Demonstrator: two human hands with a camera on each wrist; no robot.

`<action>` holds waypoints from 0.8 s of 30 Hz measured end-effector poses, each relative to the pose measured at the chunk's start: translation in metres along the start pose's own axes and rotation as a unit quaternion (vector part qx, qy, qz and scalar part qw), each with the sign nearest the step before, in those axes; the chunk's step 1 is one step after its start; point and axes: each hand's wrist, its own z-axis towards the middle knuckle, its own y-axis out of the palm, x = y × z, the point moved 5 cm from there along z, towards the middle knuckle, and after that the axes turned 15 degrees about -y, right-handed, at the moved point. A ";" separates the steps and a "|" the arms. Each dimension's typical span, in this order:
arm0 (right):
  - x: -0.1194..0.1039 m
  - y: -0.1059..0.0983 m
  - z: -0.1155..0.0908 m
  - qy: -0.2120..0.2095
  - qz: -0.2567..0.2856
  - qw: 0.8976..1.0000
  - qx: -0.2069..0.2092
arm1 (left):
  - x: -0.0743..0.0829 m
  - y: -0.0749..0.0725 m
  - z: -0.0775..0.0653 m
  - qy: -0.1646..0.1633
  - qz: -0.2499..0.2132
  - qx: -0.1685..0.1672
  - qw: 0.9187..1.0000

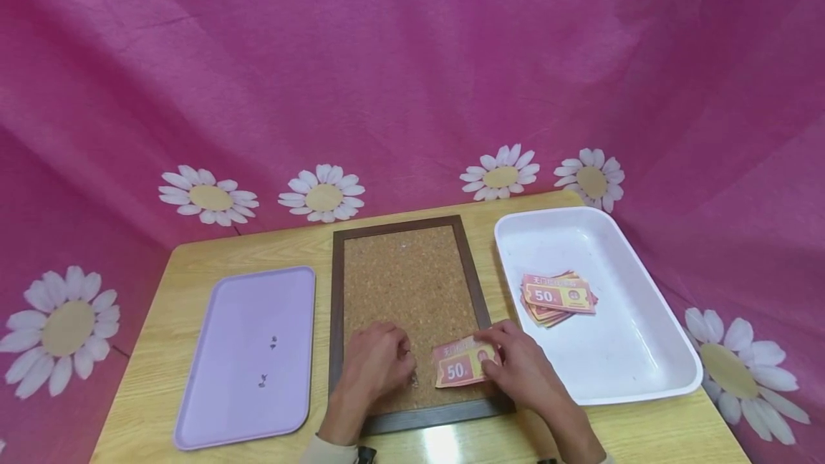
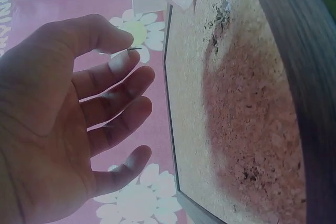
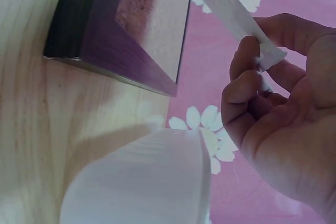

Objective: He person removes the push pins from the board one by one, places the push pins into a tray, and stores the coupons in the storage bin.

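A brown-framed cork board [image 1: 406, 285] lies on the table. Above its near left part is my left hand [image 1: 379, 360], pinching a pin [image 2: 135, 49] between thumb and index finger; only the thin metal point shows, and the other fingers are loosely bent. My right hand [image 1: 525, 364] grips the right end of a red and yellow paper coupon [image 1: 456, 362] marked 50, between thumb and fingers. In the right wrist view the coupon [image 3: 231, 11] shows its pale back and tilts over the board's frame [image 3: 126, 56].
To the left lies a purple tray [image 1: 251, 378] with small dark-looking bits [image 1: 262, 380] on it. A white plastic bin [image 1: 612, 349] on the right holds a pile of similar coupons [image 1: 557, 296]. A pink flowered cloth [image 1: 412, 92] hangs behind the wooden table [image 1: 148, 349].
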 end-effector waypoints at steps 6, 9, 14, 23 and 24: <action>-0.003 -0.005 0.001 -0.015 0.000 1.000 0.012 | -0.003 0.001 0.000 -0.008 0.003 -0.012 1.000; -0.004 -0.008 0.001 -0.028 -0.009 0.999 0.027 | -0.004 0.002 -0.002 -0.009 0.000 -0.010 1.000; -0.003 -0.015 0.001 -0.048 -0.026 0.997 0.046 | -0.008 0.000 -0.004 -0.009 -0.011 0.013 1.000; -0.002 -0.027 0.003 -0.067 -0.052 0.994 0.063 | -0.019 -0.004 -0.003 -0.015 -0.007 0.014 1.000; -0.002 -0.029 0.003 -0.071 -0.056 0.994 0.064 | -0.020 -0.005 -0.003 -0.017 -0.008 0.010 1.000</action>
